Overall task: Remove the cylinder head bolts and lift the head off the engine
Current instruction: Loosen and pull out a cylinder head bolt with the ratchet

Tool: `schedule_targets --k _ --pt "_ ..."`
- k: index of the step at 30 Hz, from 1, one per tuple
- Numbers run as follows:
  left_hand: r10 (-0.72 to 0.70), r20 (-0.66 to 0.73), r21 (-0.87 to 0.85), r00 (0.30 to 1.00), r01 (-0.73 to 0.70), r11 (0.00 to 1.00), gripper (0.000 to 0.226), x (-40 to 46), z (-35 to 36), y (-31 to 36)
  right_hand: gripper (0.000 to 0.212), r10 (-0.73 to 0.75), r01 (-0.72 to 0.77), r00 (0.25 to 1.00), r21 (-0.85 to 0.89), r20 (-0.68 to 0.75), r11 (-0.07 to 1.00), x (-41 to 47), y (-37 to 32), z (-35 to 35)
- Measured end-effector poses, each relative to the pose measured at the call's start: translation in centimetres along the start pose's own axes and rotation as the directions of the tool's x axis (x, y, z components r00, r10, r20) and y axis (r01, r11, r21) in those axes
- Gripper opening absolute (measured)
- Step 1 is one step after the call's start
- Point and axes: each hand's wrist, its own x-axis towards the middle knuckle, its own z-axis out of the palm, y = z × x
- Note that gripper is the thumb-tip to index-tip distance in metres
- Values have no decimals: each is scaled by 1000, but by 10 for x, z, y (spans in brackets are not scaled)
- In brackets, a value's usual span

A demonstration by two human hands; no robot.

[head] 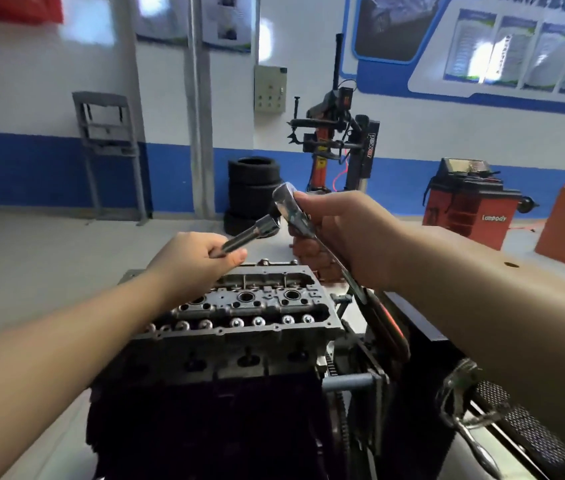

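I am holding the ratchet [296, 216] clenched in my right hand [340, 233] while my left hand [191, 252] is gripping the extension bar [250, 233], both raised above the cylinder head [239, 310], which is sitting below my fingers on the engine [205, 393]. If the bar is seating crookedly, I judge it could drop onto the head.

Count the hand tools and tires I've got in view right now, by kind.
Ratchet wrenches: 2, one held by the right hand at, one lying at lower right
Extension bars with socket: 1, held by the left hand
Stacked tires: 3
Total: 6
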Motion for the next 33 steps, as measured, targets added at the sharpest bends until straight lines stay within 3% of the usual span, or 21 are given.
schedule_targets --k 5,7,10,13,20,26,33 --pt "21 -79 -130 997 -31 991 56 -4 -6 2 34 -19 21 999 -94 26 995 -2 -16 10" --pt "106 -204 -27 973 -114 993 53 -6 -5 4 33 -25 30 998 -98 51 995 -2 -21 13" --pt "296 -417 224 859 -219 950 44 -9 -5 5 32 -24 33 994 -80 103 996 -2 -22 18" --pt "338 -483 224 808 -259 939 42 -2 -2 7 33 -26 39 987 -78 161 996 -1 -20 23" --pt "367 -466 117 805 -355 927 44 23 8 21 29 -40 55 984 -84 176 995 12 -12 26" --pt "336 -466 169 819 -290 942 52 34 6 5 33 -180 180 982 13 56 984 1 -36 -7" --pt "393 -433 219 811 -328 919 50 33 13 16 35 -112 111 994 6 14 994 5 -30 -8"
